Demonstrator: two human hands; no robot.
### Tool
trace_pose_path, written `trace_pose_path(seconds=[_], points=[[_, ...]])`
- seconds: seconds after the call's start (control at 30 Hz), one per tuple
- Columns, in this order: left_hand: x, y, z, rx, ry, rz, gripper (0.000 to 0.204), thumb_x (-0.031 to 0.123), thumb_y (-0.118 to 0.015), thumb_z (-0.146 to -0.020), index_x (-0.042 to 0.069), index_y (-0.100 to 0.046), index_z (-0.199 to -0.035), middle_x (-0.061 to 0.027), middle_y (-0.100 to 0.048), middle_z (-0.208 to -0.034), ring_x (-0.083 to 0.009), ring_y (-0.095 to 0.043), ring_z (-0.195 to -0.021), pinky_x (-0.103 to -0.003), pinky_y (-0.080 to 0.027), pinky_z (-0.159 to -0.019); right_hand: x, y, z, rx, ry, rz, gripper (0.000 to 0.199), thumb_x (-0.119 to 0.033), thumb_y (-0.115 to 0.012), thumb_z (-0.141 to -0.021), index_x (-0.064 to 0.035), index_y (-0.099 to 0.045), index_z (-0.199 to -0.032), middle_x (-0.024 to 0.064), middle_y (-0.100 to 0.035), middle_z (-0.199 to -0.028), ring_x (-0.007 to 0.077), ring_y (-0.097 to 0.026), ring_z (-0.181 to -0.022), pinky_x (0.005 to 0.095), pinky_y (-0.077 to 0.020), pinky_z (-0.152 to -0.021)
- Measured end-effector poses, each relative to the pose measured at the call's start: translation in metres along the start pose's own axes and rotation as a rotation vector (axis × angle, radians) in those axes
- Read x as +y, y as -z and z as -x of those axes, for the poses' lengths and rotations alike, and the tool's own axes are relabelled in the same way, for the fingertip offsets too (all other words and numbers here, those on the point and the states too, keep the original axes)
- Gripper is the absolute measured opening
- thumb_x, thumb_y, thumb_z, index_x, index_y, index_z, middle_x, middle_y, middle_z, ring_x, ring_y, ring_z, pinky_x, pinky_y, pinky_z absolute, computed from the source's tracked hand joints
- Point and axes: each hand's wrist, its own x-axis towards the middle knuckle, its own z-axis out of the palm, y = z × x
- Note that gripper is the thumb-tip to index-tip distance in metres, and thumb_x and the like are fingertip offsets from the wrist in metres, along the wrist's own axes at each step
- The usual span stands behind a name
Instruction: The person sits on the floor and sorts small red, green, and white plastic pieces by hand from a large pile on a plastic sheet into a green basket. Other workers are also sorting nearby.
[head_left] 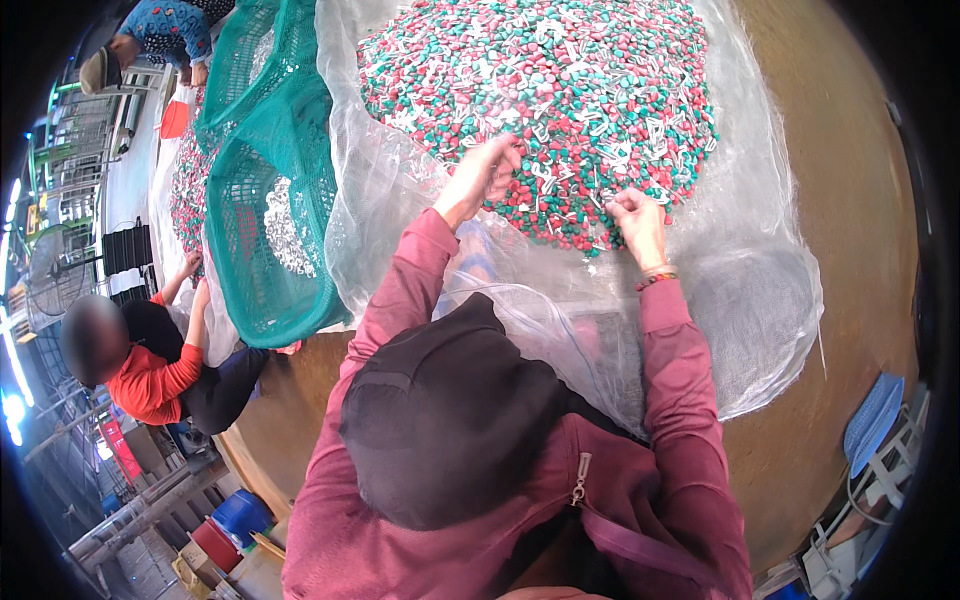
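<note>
A broad pile of small red, green and white pieces (pixel 560 95) lies on a sheer whitish mesh cloth (pixel 740 190). Some of the white pieces are thin and bent like small hooks or clips. At the pile's near left edge is my left hand (pixel 484 180), its fingers curled together. My right hand (pixel 640 228) is at the near right edge, thumb and fingers pinched. Whatever either hand holds is too small or hidden to make out. A beaded bracelet (pixel 656 280) circles my right wrist.
Left of the cloth stand green mesh-lined baskets (pixel 325 270), the nearer with white pieces (pixel 288 228) inside. A person in red (pixel 165 370) and another in patterned blue (pixel 170 30) work at a second pile (pixel 188 190). A blue woven thing (pixel 873 425) hangs at far right.
</note>
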Motion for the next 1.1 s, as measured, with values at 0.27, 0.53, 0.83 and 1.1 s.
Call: trace_pose_path(seconds=[0.27,0.53,0.83,1.1], points=[[-0.069,-0.022,-0.046,0.229,-0.554,-1.754,0.023,0.028,-0.062,-0.084,0.005,-0.063,-0.089,-0.0161,-0.064,-0.089,-0.0322,-0.064,-0.077,-0.043,-0.05,-0.068,-0.005,0.034,0.002,-0.348,-0.179,-1.064,0.028,0.002,-0.055,-0.084,-0.0011,-0.058,-0.112,0.0137,-0.065,-0.091,0.0192,-0.066,-0.077,0.0277,-0.0546,-0.069],[-0.018,-0.004,-0.025,0.553,-0.665,-1.385,0.03,0.028,-0.07,-0.079,0.007,-0.067,-0.101,-0.0177,-0.066,-0.083,-0.0288,-0.066,-0.076,-0.038,-0.05,-0.067,-0.011,0.02,0.006,-0.334,0.066,-0.604,0.026,-0.003,-0.053,-0.077,-0.0057,-0.059,-0.103,-0.0054,-0.042,-0.074,0.0049,-0.039,-0.058,0.0214,-0.0375,-0.053],[-0.046,0.0,0.008,0.219,-0.372,-1.465,0.023,0.027,-0.068,-0.079,0.014,-0.068,-0.098,-0.0123,-0.066,-0.084,-0.0297,-0.064,-0.079,-0.04,-0.05,-0.071,-0.007,-0.047,-0.005,0.048,0.541,0.424,0.018,-0.013,-0.062,-0.083,-0.0041,-0.053,-0.095,0.0119,-0.058,-0.089,0.0295,-0.058,-0.082,0.0401,-0.0491,-0.066],[-0.073,-0.01,-0.015,0.189,-0.555,-1.638,0.02,0.026,-0.064,-0.083,0.013,-0.066,-0.098,-0.0117,-0.06,-0.087,-0.0325,-0.064,-0.073,-0.042,-0.052,-0.067,-0.025,0.007,-0.017,-0.546,-0.083,-1.068,0.012,-0.01,-0.059,-0.087,-0.005,-0.053,-0.078,0.0079,-0.063,-0.084,0.0152,-0.062,-0.071,0.0244,-0.0477,-0.056]])
